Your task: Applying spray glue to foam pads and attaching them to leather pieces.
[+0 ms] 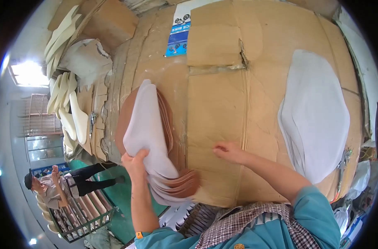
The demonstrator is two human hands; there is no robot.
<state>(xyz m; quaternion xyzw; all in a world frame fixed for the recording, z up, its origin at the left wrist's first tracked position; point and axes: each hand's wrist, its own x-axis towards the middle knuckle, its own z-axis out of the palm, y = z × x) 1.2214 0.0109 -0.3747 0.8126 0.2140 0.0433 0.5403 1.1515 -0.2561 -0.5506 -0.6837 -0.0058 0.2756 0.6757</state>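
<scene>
We stand at a table [214,124] covered in flattened cardboard. Our left hand [135,162], left of centre in the frame, has its fingers clenched around the near end of a white sole-shaped sheet [145,120]. That sheet lies on top of a fanned stack of brown sheets [176,182], which spreads from the centre left down toward the lower middle. Our right hand [228,151] rests on the bare cardboard just right of that stack, fingers released and spread lightly, holding nothing. At the right of the frame, well apart, lies a pile of white sheets [317,112] of the same shape.

To do this well, in our judgement, we should pinch only the top white sheet and peel it from its narrow end, so the brown ones underneath do not drag along. The free hand can press the fan flat as the sheet lifts.

In the upper left lean more pale cut-outs [66,99] beside a torn box [87,58]; a person [60,186] stands at the lower left by a wire rack [81,216].
</scene>
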